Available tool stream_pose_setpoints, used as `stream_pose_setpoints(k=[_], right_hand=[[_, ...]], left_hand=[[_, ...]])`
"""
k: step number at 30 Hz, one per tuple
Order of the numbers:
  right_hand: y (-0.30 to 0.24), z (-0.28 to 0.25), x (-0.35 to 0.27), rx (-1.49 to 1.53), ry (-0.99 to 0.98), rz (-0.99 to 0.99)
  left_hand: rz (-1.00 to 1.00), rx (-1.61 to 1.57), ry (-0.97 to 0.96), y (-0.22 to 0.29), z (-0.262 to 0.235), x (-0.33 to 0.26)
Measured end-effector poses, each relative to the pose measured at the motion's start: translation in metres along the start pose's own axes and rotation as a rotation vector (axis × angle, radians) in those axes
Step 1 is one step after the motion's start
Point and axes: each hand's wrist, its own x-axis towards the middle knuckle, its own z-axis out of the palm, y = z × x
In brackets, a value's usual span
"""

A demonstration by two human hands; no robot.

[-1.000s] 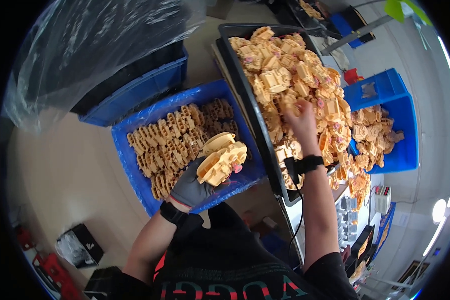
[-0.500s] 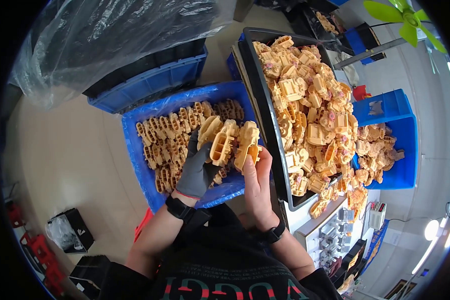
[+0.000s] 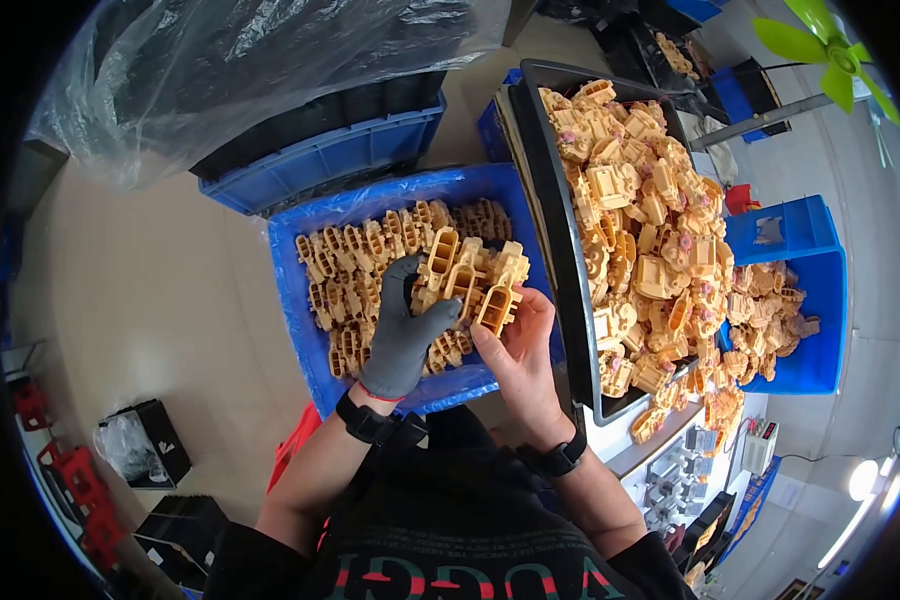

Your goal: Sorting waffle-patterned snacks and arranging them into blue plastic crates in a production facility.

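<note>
Both hands (image 3: pixel 460 320) now on yellow parts (image 3: pixel 467 275)

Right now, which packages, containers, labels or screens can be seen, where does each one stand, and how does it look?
Blue crate: under both hands, lined with plastic film, rows of tan parts.
Second blue crate: behind it, under a clear plastic sheet.
Black tray: on the right, heaped with tan parts.
Blue bin: far right, more tan parts.
Small white device: lower right; display too small to tell.
No label can be seen clearly.
</note>
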Motion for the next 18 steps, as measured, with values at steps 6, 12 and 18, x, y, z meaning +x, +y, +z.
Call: stream_pose_setpoints(k=[6, 12, 18], right_hand=[[-0.01, -0.022, 0.0, 0.271, -0.096, 0.128], [-0.026, -0.084, 0.001, 0.278, -0.35, 0.347], [0.004, -0.044, 0.009, 0.228, -0.236, 0.763]], left_hand=[[-0.125, -0.407, -0.122, 0.003, -0.019, 0.007], [-0.269, -0.32, -0.27, 0.021, -0.037, 0.007], [-0.373, -0.315, -0.134, -0.007, -0.042, -0.027]])
